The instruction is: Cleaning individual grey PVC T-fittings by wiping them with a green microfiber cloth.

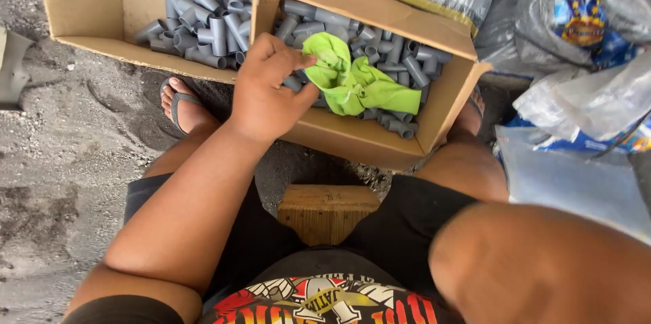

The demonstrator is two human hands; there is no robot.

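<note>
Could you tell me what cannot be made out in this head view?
- Right hand: out of frame; only the blurred forearm shows at the lower right.
- Left hand: the fingertips hide what they touch beside the green cloth.
- Pipe pieces: partly covered by the cloth.
- Second box: cut off at the top edge.

Informal outdoor work spot, probably small workshop yard: bare gritty ground (pixel 61 134), open cardboard boxes (pixel 359 131) full of short grey pipe pieces (pixel 203 22), plastic sacks (pixel 576 46) piled alongside, low wooden stool (pixel 327 209), flip-flops (pixel 178 102) worn.
</note>
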